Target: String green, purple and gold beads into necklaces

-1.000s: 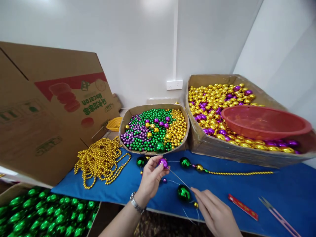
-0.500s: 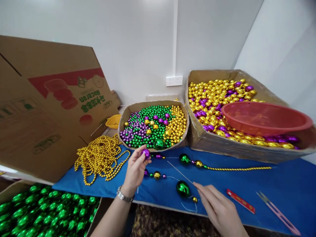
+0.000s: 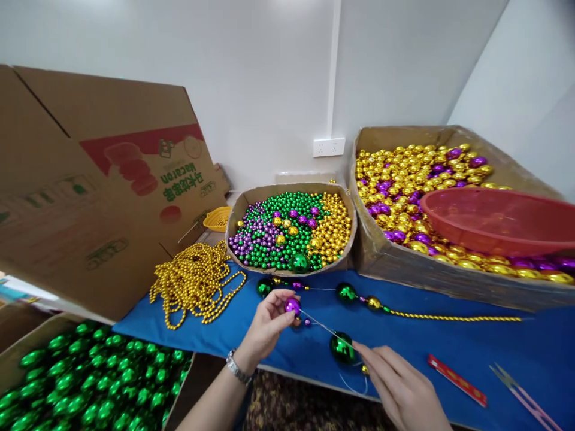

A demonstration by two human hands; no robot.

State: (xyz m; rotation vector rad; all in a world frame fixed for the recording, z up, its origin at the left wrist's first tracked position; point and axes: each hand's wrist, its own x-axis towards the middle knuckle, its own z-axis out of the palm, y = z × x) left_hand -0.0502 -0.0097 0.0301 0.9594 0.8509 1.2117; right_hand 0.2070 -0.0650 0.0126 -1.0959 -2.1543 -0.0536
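Note:
My left hand [image 3: 264, 328], wearing a watch, pinches a shiny purple bead [image 3: 292, 306] between thumb and fingers. The closed fingers of my right hand [image 3: 402, 386] grip a long thin needle [image 3: 324, 327]. Its far tip meets the purple bead; whether it is inside the hole I cannot tell. Under the needle lies a big green bead [image 3: 342, 349] with a small gold bead [image 3: 364, 369] and a loop of pale thread [image 3: 353, 388]. Behind my hands stretches another strand, with a green bead [image 3: 347, 293] and a twisted gold chain [image 3: 453, 316].
At the back stands a box of small mixed beads [image 3: 287, 269]. Right of it, a bigger box [image 3: 390, 272] of gold and purple beads holds a red basin [image 3: 498, 224]. Gold bead chains [image 3: 193, 281], a red packet [image 3: 457, 380] and pink-handled tweezers [image 3: 523, 395] lie on the blue cloth.
My left hand has brought the purple bead down and right to the needle's tip, which was apart from it before. The whole view has shifted slightly.

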